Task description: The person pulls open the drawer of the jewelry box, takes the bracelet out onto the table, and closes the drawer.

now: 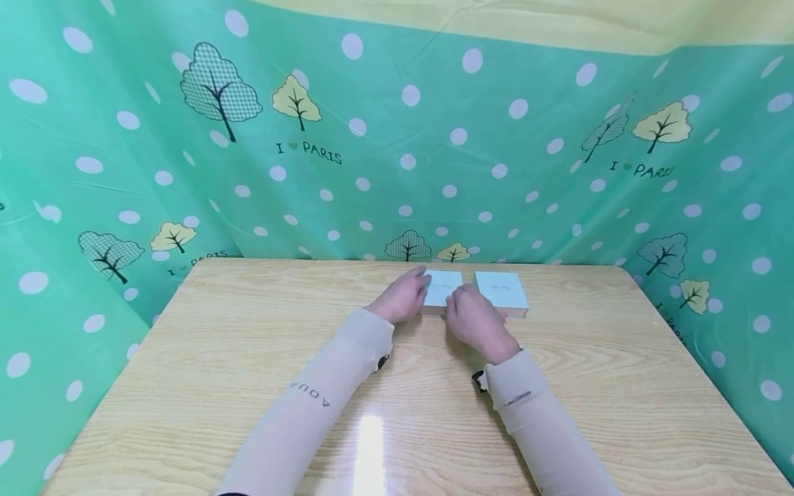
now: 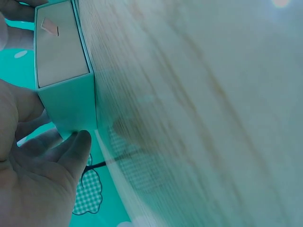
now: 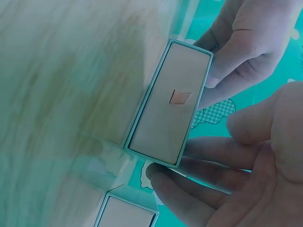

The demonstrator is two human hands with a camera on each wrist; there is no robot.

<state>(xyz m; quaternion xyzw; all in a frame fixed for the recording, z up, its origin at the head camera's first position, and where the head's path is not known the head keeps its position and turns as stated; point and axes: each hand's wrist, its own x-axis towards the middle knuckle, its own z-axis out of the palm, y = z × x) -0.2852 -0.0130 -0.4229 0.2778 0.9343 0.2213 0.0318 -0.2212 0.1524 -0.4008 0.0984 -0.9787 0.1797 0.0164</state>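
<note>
Two flat boxes with pale blue lids lie side by side near the table's far edge. My left hand [image 1: 404, 296] holds the left box [image 1: 442, 288] at its left side, the thumb at the lid's edge and the fingers along the side wall. At this box's right front corner is my right hand [image 1: 476, 318], its fingers [image 3: 173, 187] reaching along the right side and its thumb apart from the lid. The box's front [image 3: 163, 109] is plain and pale, with a small pinkish slanted tab on it. My right hand partly covers the right box [image 1: 505, 289].
The wooden table [image 1: 260, 351] stretches out on both sides and in front of the boxes. Behind it hangs a green dotted cloth [image 1: 347, 172] printed with trees and lettering. A narrow gap separates the two boxes.
</note>
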